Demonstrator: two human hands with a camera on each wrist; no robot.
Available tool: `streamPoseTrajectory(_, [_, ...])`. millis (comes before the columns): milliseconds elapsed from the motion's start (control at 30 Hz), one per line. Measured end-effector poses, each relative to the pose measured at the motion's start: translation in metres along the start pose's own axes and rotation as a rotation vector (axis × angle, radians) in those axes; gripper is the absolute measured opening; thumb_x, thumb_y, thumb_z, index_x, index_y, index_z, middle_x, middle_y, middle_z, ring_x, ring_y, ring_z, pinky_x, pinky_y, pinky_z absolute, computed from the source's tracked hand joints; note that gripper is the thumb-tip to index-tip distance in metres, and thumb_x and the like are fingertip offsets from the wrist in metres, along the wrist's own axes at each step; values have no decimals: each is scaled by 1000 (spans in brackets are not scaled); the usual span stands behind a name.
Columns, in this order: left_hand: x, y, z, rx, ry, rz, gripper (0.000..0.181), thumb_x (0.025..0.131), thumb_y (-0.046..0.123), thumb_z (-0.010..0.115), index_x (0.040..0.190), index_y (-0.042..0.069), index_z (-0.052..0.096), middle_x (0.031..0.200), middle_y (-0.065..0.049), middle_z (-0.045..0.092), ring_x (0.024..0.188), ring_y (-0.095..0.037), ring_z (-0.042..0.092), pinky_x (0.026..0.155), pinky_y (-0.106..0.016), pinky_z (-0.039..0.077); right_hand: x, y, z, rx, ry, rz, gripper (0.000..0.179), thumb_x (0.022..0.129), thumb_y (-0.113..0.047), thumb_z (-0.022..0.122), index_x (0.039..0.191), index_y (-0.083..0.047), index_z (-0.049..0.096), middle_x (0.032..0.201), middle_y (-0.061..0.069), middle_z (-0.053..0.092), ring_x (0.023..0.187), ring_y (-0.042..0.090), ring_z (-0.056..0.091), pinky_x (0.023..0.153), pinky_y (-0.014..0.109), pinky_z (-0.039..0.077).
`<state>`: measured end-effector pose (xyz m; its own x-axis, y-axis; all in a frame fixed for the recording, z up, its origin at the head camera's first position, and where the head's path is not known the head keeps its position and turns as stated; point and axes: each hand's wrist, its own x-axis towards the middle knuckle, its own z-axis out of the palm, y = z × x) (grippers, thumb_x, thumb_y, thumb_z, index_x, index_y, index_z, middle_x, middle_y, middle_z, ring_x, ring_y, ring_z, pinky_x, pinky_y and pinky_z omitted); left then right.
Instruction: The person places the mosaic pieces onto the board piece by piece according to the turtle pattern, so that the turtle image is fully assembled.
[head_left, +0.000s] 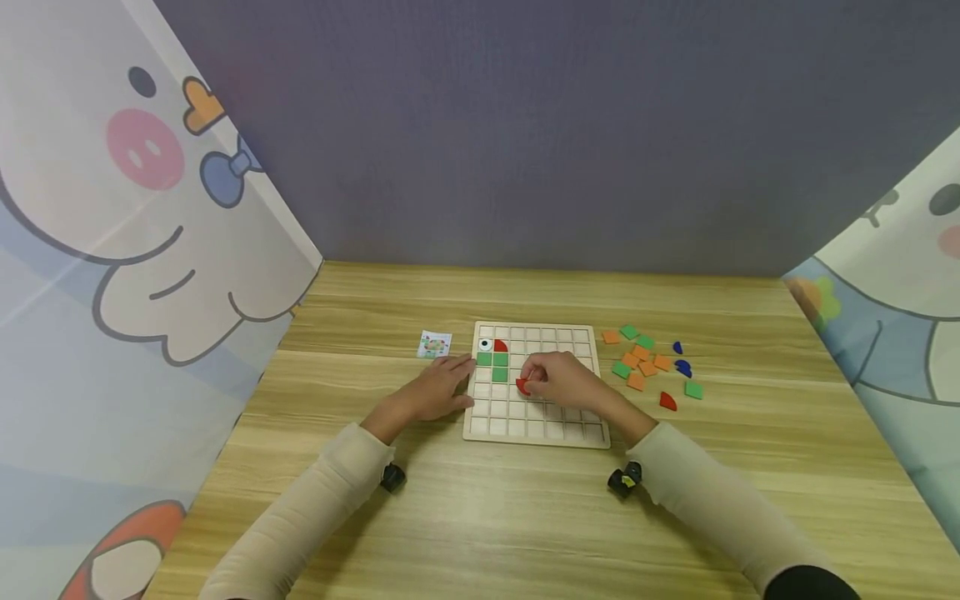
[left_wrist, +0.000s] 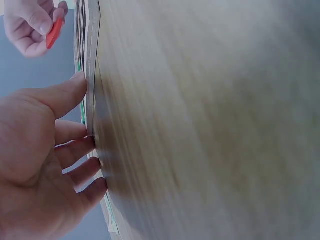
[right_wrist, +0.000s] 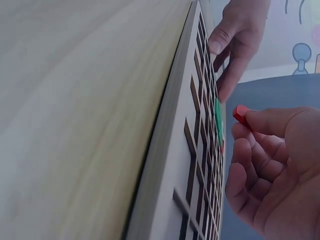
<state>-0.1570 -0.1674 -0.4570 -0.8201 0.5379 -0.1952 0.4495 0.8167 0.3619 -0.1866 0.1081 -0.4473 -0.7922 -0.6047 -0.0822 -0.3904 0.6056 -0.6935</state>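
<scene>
A small picture card lies on the wooden table, cartoon curtains alongside.

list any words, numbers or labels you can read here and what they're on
No readable text anywhere.
Small card left of the wooden grid board: a coloured print, too small to make out.
Curtains: cartoon drawings only, no lettering.
Red piece in the right hand: unmarked.
</scene>
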Motion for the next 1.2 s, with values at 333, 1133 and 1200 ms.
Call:
streamPoseTrajectory(333, [3, 0, 1, 8, -1, -9, 72, 101, 32, 65, 156, -4, 35, 163, -21, 34, 154, -36, 31, 127, -54, 21, 17, -8, 13, 19, -37, -28, 6, 92, -10, 70, 98, -10, 71, 80, -3, 71, 69, 6, 59, 66, 23, 50])
streamPoseTrajectory(1133, [3, -1, 1, 12, 8, -5, 72, 100, 32, 65, 155, -5, 36, 163, -22, 35, 152, -39, 33, 125, -54, 24, 34, -17, 31, -148, -37, 81, 5, 90, -10, 66, 92, -13, 69, 79, -5, 68, 66, 11, 55, 64, 26, 46])
streamPoseTrajectory(1200, [3, -1, 1, 15, 8, -9, 72, 100, 32, 65, 155, -5, 36, 163, -22, 35, 151, -39, 33, 125, -54, 25, 34, -17, 31, -150, -36, 88, 5, 90, -11, 66, 93, -13, 69, 78, -5, 67, 66, 11, 55, 64, 26, 45])
